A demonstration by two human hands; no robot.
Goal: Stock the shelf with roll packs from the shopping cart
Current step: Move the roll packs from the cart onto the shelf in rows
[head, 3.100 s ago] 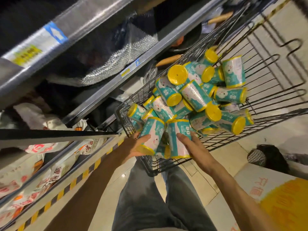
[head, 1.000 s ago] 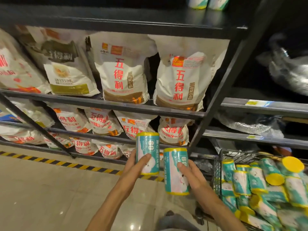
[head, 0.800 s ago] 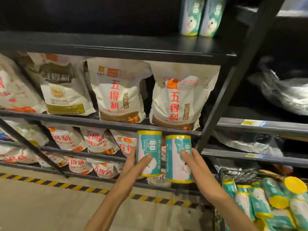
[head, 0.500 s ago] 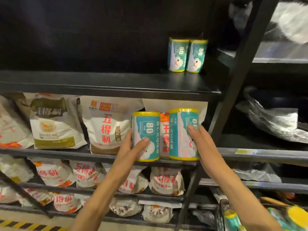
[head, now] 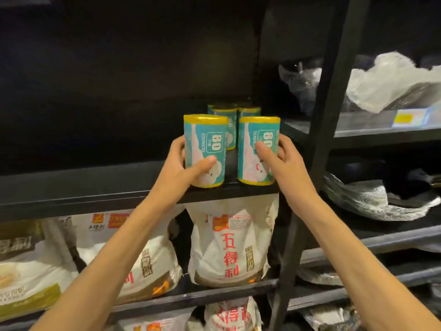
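Two teal roll packs with yellow ends stand upright at the front edge of the black upper shelf [head: 71, 185]. My left hand [head: 181, 168] grips the left roll pack [head: 205, 142], thumb across its front. My right hand [head: 284, 163] grips the right roll pack [head: 253, 142]. Their bases are at shelf level; whether they rest on it I cannot tell. Two more roll packs [head: 230, 120] stand right behind them, partly hidden. The shopping cart is out of view.
White flour bags [head: 229, 244] fill the shelves below. A black upright post [head: 327, 115] stands just right of my right hand. Beyond it, grey shelves [head: 381, 130] hold crumpled plastic-wrapped goods [head: 391, 82]. The upper shelf's left part is dark and bare.
Both hands have risen with their roll packs from in front of the flour bags up to the front edge of the upper shelf, close to the two packs standing there.
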